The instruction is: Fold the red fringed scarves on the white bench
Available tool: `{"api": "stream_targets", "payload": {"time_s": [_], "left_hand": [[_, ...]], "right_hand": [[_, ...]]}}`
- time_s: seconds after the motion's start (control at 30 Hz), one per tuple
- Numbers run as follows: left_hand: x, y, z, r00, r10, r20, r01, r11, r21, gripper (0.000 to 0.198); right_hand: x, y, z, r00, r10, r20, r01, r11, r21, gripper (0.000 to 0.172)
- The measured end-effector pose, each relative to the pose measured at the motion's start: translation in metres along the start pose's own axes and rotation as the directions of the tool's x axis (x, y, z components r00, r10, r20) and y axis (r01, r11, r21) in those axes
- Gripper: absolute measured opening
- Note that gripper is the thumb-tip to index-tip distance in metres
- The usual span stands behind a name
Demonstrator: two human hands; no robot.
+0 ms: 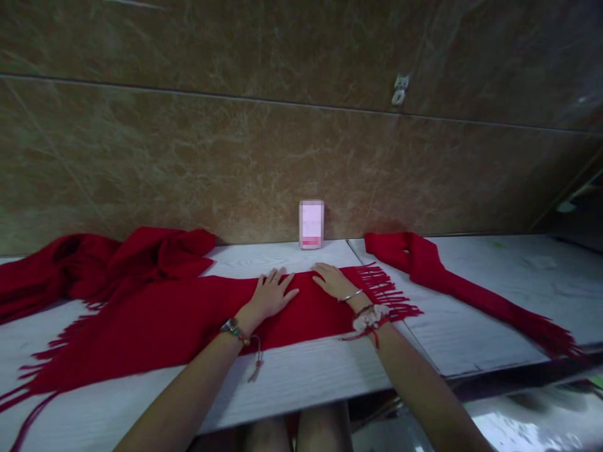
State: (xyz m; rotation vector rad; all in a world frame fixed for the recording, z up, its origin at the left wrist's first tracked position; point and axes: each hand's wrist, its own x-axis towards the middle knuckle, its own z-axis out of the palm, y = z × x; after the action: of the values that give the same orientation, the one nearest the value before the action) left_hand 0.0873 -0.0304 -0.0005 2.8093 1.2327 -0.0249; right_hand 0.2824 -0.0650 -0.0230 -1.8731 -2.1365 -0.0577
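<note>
A red scarf [160, 320] with fringed ends lies spread across the white table in front of me. My left hand [272, 294] rests flat on its middle, fingers spread, with a ring and a beaded bracelet. Nearer the right fringe, my right hand [332, 280] lies palm down on the cloth, fingers stretched out toward the far edge. A bangle and a pale scrunchie are around that wrist. Neither hand grips the fabric.
More red cloth [141, 257] is heaped at the left. A narrow folded red scarf [452, 282] stretches along the right. A phone [311, 225] leans upright against the brown tiled wall [235, 163]. The white table [306, 376] has a seam on the right; its front edge is close to my legs.
</note>
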Motion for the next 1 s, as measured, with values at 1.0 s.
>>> {"api": "stream_targets", "payload": {"time_s": [1.0], "left_hand": [[-0.039,-0.138,-0.078,0.981,0.140,0.131,-0.154,0.983,0.100,0.015]], "right_hand": [[-0.011,0.030,-0.045,0.999,-0.052,-0.013,0.050,0.993,-0.102,0.015]]}}
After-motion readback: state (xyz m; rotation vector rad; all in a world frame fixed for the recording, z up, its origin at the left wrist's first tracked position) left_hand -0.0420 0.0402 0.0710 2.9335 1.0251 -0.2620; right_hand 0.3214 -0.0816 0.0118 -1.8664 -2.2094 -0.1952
